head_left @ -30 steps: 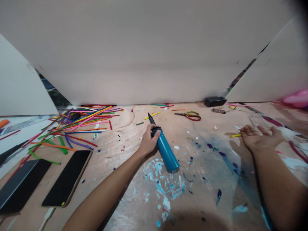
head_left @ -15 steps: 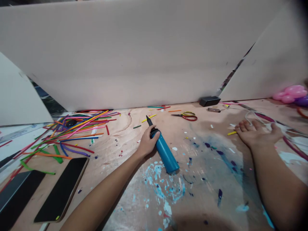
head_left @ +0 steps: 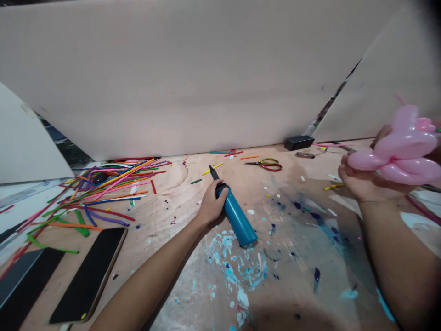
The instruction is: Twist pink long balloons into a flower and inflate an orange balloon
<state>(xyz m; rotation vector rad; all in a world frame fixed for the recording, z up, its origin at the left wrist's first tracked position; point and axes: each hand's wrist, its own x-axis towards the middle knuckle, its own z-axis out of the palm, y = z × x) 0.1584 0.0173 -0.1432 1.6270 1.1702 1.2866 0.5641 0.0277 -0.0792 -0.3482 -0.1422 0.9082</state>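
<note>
My left hand [head_left: 212,202] is wrapped round the black neck of a blue hand balloon pump [head_left: 240,220], which lies slanted on the table with its black nozzle pointing away from me. At the right, my right hand [head_left: 360,184] is turned palm up under a pink twisted balloon figure [head_left: 406,142]. The figure sits against the palm and fingers and hides most of them. Behind the balloons shows part of another person's hand [head_left: 382,134], in shadow, at the figure.
Several uninflated modelling balloons [head_left: 113,184] lie heaped at the left. Nearer are a phone [head_left: 91,276] and a dark box [head_left: 29,280]. Scissors [head_left: 267,164] and a small black block [head_left: 299,143] lie towards the white board [head_left: 172,92] behind. Paint flecks mark the wooden table [head_left: 165,248].
The pink balloon figure has come into my right hand, which lay bare with its palm up before. Another person's hand has appeared behind it. My left hand and the pump stay put.
</note>
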